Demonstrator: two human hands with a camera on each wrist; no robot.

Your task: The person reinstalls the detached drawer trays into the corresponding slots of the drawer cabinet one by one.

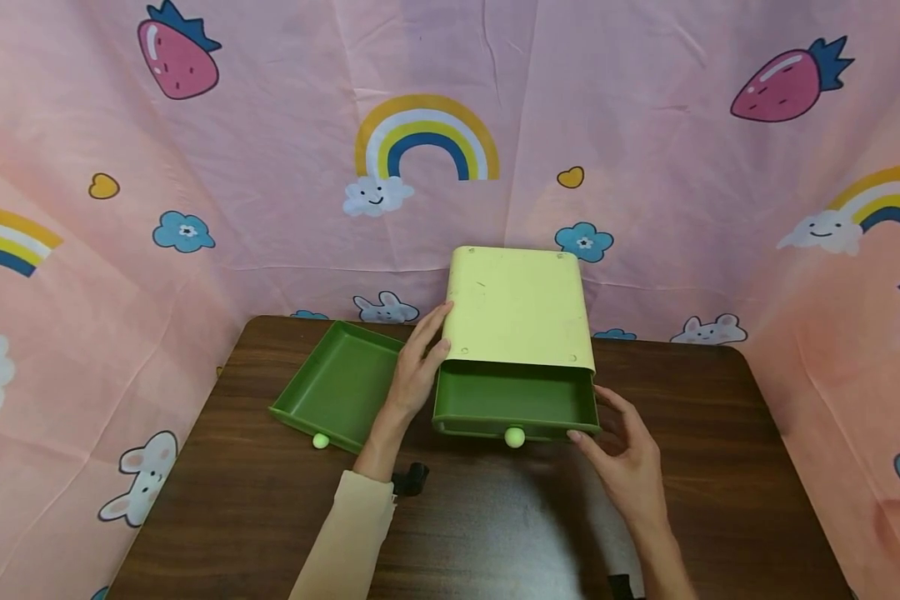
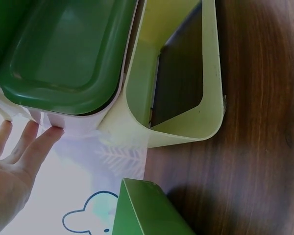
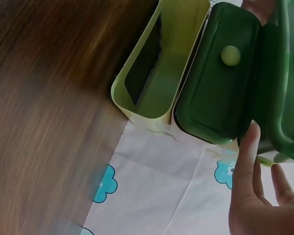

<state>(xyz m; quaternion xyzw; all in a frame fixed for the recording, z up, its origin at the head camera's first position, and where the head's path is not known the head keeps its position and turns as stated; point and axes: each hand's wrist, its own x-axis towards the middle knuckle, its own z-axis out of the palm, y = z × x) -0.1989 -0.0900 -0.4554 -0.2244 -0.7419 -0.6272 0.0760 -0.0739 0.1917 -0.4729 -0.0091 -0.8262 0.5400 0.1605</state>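
A pale yellow drawer cabinet (image 1: 521,308) stands toward the back of the table, with its upper green drawer (image 1: 517,427) pulled partly out. My left hand (image 1: 412,375) rests its extended fingers against the cabinet's left side. At the drawer's front right corner, my right hand (image 1: 630,467) holds on, thumb at the front and fingers along the side. Below it, another green drawer (image 3: 218,83) with a round knob sits inside the cabinet. The lowest slot (image 3: 161,68) has no drawer in it. A loose green drawer (image 1: 337,392) lies left of the cabinet, partly behind my left hand.
The brown wooden table (image 1: 720,467) reaches back to a pink patterned cloth (image 1: 270,125), which hangs behind and on both sides. Black wrist mounts show at the left wrist (image 1: 412,479) and right wrist (image 1: 621,586).
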